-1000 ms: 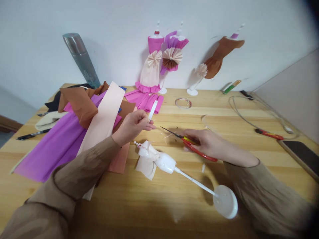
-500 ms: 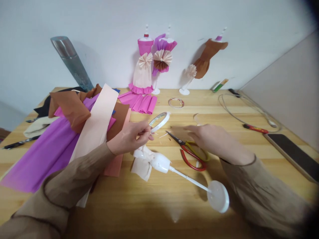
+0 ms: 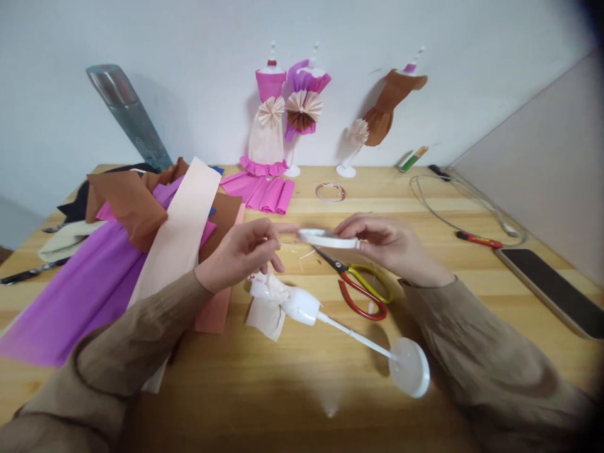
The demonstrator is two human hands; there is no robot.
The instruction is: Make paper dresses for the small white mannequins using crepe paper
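A narrow roll of white double-sided tape [image 3: 329, 240] is held nearly flat above the table, its right end pinched in my right hand [image 3: 384, 242]. My left hand [image 3: 248, 250] is just left of the roll. Its index finger stretches to the roll's left edge, other fingers loosely bent; whether the fingertip touches is unclear. Below the roll lie scissors [image 3: 361, 292] with red and yellow handles, blades apart. A small white dress form [image 3: 302, 306] rests on its side, cream fabric [image 3: 267, 316] around its upper part; my left hand partly covers its neck end.
Fabric pieces, including purple [image 3: 85, 283] and cream [image 3: 182, 207], pile at left beside a tilted spray can [image 3: 132, 116]. Dressed forms [image 3: 268, 126] stand along the wall. A phone [image 3: 550, 286], a cable [image 3: 427, 211] and a red-handled tool [image 3: 479, 240] lie at right.
My right hand put the scissors down on the table, then took the tape roll from my left hand. The roll has moved right and turned from upright to nearly flat.
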